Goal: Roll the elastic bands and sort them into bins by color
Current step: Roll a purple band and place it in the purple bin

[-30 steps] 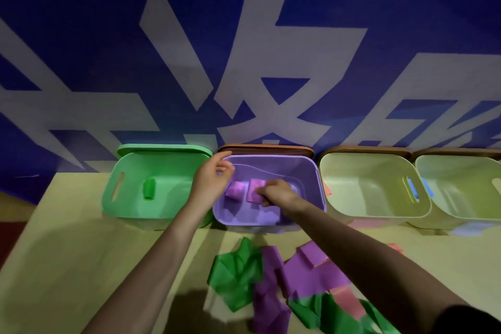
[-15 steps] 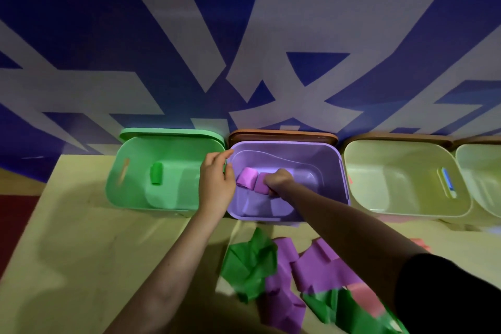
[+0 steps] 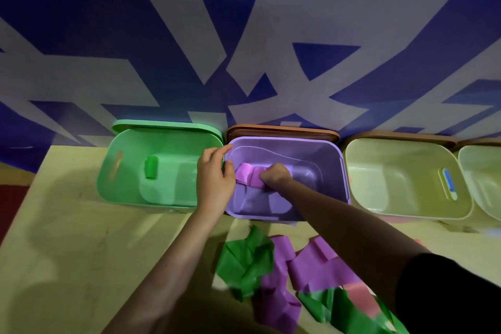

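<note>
Leftmost, a green roll [image 3: 150,167] lies in the green bin [image 3: 108,179]. Next, the left hand [image 3: 214,180] grips the purple bin [image 3: 336,171] at its left rim, while the right hand [image 3: 273,175] (fingers curled, knuckles up) presses down on the purple rolls [image 3: 248,175] inside it. Loose bands [image 3: 284,271] lie on the table [image 3: 67,238] in front.

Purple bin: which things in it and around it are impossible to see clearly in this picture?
- Head view: the right hand covers part of the purple rolls in the purple bin, so their number and its grip are unclear.
- The left hand hides that bin's left rim.
- The right forearm covers part of the loose bands on the table.
- The picture's right edge cuts off the far-right bin.
</note>
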{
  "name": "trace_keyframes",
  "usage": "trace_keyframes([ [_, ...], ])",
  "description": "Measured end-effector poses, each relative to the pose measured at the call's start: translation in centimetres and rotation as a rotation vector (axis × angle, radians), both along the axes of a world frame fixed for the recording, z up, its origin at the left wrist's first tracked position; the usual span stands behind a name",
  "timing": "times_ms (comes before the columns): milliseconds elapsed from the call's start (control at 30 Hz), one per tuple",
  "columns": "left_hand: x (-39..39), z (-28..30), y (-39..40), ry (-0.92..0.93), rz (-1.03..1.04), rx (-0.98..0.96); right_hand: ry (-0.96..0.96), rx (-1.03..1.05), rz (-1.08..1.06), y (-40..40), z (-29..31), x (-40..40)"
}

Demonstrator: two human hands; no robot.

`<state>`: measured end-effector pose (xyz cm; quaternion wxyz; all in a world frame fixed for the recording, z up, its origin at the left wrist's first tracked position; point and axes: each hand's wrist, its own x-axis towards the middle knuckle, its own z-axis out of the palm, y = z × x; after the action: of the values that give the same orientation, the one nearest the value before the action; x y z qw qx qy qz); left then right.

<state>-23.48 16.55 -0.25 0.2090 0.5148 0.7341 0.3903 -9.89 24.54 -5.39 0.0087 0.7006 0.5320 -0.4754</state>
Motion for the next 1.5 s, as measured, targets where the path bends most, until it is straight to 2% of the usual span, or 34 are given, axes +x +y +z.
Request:
trace_keyframes([
  [200, 0.0, -0.2, 0.1, -0.014, 0.006, 0.007, -0.048, -0.024, 0.102, 1.2, 0.5, 0.6],
  [600, 0.2, -0.1, 0.0, -0.056, 0.022, -0.002, -0.122, 0.018, 0.128, 1.1, -1.3, 1.5],
  [900, 0.3, 0.2, 0.1, -0.043, 0.023, -0.028, -0.167, 0.058, 0.324, 1.3, -0.1, 1.3],
  [1500, 0.2, 0.5, -0.2, -0.012, -0.003, -0.061, -0.139, 0.121, 0.246, 0.9, 0.1, 2.6],
])
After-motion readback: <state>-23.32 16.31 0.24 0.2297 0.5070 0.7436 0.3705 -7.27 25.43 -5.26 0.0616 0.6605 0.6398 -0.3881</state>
